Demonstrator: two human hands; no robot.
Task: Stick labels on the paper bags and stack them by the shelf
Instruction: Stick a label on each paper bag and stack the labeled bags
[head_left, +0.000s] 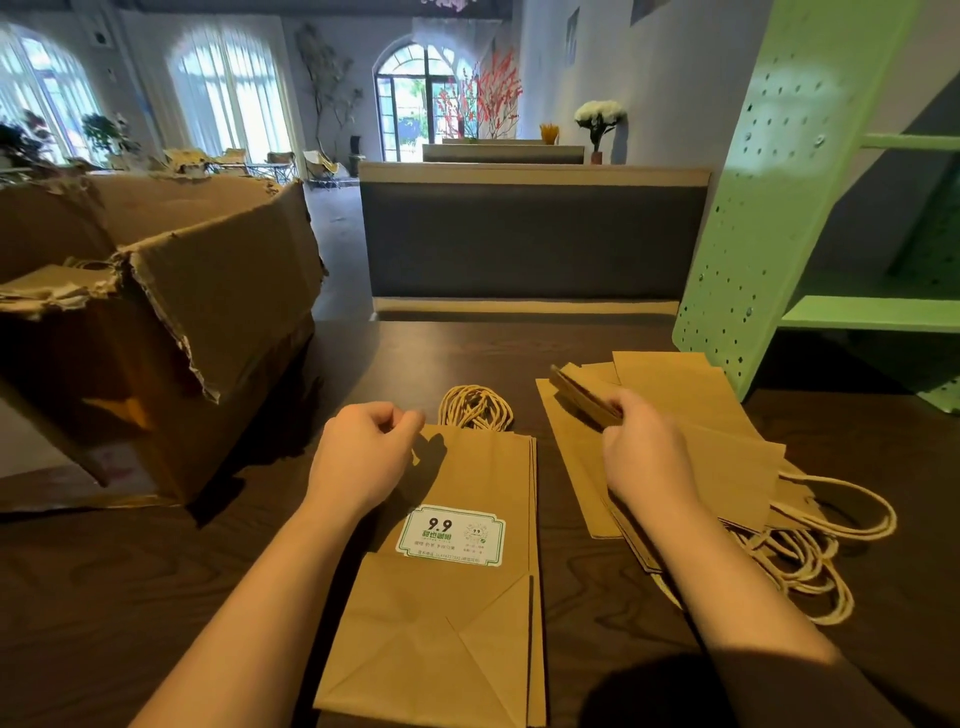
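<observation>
A flat brown paper bag (467, 613) lies in front of me on the dark wooden table, topmost of a small pile, with a white and green label (451, 535) stuck on its middle. Its twine handles (475, 408) curl beyond the far end. My left hand (363, 457) hovers over the bag's upper left corner, fingers curled, thumb and forefinger close together; I cannot see anything in them. My right hand (644, 447) grips a thin stack of brown sheets (582, 392) above a spread pile of paper bags (691, 415) beside the green shelf (769, 208).
A large torn cardboard box (171, 322) stands open at the left of the table (156, 571). Loose handles (800, 561) trail from the right pile toward me. Beyond the table's far edge is a dark bench back (530, 234).
</observation>
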